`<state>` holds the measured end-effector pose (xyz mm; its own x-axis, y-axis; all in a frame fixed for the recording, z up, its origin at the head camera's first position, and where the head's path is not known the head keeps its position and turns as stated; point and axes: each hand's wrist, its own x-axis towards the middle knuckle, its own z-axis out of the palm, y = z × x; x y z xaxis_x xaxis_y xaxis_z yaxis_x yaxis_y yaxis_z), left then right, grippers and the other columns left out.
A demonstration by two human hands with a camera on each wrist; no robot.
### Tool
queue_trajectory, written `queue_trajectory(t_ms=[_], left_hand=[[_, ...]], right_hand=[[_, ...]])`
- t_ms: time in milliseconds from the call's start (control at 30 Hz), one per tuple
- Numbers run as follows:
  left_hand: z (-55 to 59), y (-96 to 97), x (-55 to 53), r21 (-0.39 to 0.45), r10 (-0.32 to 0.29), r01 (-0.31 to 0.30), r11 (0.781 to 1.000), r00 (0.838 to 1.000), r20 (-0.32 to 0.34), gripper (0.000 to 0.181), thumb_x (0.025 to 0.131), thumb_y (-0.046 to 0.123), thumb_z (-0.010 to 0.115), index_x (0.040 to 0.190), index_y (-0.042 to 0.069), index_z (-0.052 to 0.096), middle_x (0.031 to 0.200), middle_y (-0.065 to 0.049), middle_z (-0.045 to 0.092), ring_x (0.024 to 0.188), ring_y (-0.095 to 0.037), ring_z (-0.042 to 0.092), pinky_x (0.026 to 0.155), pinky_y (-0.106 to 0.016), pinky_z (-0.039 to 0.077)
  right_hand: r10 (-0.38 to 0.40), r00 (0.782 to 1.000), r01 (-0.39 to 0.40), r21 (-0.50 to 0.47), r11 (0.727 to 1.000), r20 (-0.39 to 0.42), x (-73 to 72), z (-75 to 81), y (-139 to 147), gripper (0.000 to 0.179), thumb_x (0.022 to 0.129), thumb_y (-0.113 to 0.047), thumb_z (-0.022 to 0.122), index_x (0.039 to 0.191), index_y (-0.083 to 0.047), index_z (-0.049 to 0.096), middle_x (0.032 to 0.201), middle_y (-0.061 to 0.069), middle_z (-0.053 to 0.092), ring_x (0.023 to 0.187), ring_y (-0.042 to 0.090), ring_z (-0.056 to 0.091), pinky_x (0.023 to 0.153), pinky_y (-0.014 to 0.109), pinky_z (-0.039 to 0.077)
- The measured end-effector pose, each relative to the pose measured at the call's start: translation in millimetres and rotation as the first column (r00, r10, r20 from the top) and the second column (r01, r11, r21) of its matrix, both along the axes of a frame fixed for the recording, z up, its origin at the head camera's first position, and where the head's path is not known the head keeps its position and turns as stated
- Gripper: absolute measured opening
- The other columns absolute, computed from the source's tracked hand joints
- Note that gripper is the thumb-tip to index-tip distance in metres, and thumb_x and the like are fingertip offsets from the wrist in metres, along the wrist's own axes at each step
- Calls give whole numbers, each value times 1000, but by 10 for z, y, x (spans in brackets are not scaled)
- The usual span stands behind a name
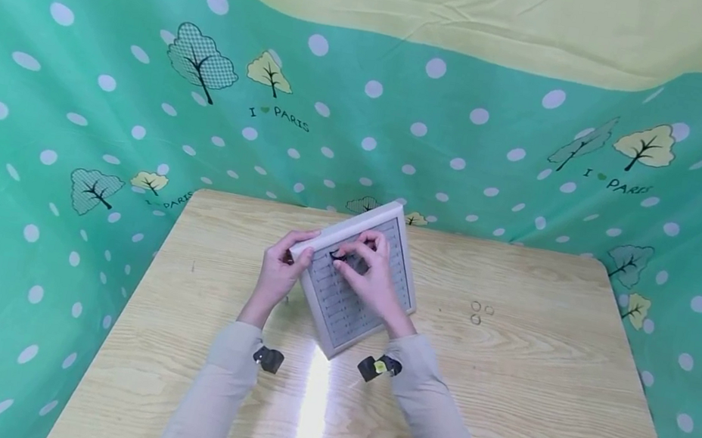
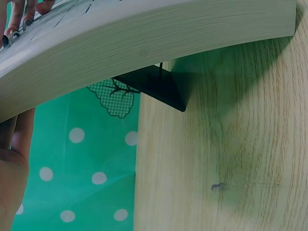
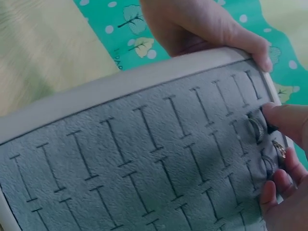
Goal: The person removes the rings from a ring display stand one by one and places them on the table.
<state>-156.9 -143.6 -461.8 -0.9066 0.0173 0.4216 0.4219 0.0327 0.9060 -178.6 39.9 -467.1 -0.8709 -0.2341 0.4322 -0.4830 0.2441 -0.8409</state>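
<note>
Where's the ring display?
In the head view, the ring display is tilted at centre, near the far edge of the wooden table, left hand gripping its left corner, right hand at its slots.

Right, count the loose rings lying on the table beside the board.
3, all right of the board in the head view: the rear-left ring, the rightmost ring and the front ring. Others could be hidden behind the board.

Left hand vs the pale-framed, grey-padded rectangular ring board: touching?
Touching: the right wrist view shows the left hand, its thumb on the ring board at a corner.
</note>
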Motion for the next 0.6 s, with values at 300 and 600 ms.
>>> queue_trajectory(t_ms=[300, 600], left_hand=[[-2, 0, 1, -9, 6, -7, 1000, 1000, -9, 24, 90, -10, 56, 113, -14, 56, 112, -35, 59, 75, -8, 59, 58, -20, 54], [-8, 0, 10, -9, 14, -14, 1000, 1000, 3, 25, 90, -9, 57, 114, -14, 56, 115, -32, 59, 79, -10, 61, 60, -23, 56]], right_hand=[[29, 1000, -29, 81, 996, 2, 4, 35, 46, 10, 81, -3, 75, 89, -3, 68, 111, 13, 43, 110, 33, 34, 96, 41, 31], [95, 995, -96, 11, 995, 43, 22, 14, 94, 8, 85, -1, 70, 91, -3, 64, 116, 14, 42, 115, 31, 33, 102, 42, 30]])
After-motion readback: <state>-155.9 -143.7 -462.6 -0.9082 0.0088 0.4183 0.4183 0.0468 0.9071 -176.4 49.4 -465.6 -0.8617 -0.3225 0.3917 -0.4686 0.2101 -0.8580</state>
